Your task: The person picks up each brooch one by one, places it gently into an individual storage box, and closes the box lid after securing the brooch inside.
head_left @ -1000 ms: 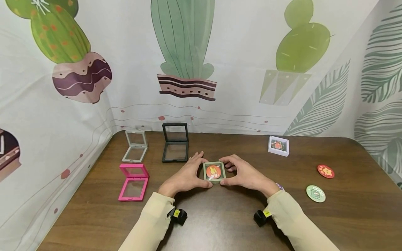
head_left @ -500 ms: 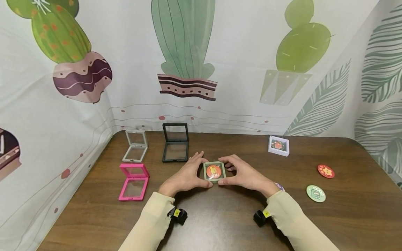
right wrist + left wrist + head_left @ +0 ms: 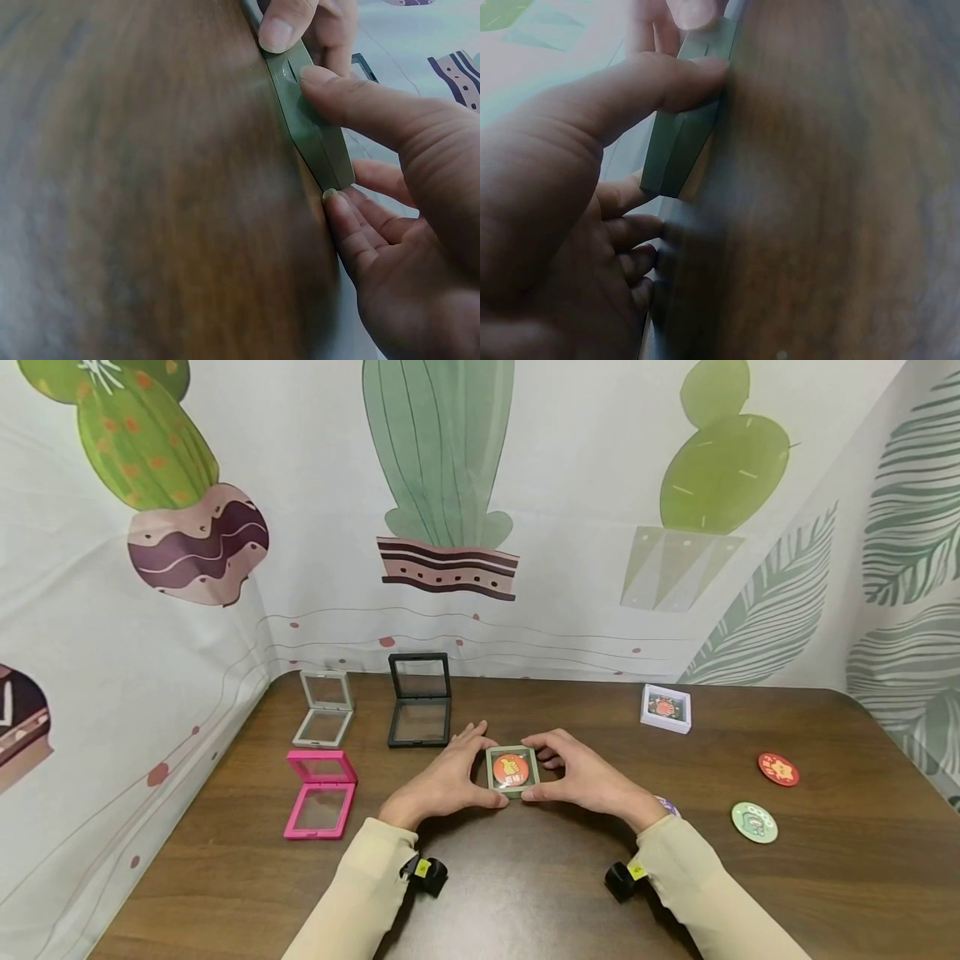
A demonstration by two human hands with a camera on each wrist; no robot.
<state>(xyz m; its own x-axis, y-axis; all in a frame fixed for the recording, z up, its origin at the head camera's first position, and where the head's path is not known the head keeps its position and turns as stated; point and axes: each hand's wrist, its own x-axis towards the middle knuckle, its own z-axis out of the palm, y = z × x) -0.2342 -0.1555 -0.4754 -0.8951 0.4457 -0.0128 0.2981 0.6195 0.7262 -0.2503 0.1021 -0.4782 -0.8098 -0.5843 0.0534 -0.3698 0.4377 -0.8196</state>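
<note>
A square green display frame [image 3: 513, 793] lies shut on the table between both hands, a round red-orange badge [image 3: 512, 770] with a yellow thumbs-up showing behind its clear window. My left hand [image 3: 442, 785] pinches the left side, thumb on the near edge and a forefinger at the far corner. From the right, my right hand [image 3: 588, 777] holds it the same way. In the left wrist view the thumb presses the side of the green frame [image 3: 676, 146]. The right wrist view shows both thumbs close together on the near side of the green frame [image 3: 319, 139].
Open frames stand at the left: grey [image 3: 322, 743], black [image 3: 420, 744] and pink [image 3: 313, 835]. A white frame [image 3: 666, 724] with a badge inside sits at the back right. Red [image 3: 778, 769] and green [image 3: 754, 822] badges lie at right; a purple one [image 3: 667, 806] is mostly behind the right wrist.
My right thumb has slid slightly to the left along the near edge of the green display frame. Otherwise the hands and the frame keep their places.
</note>
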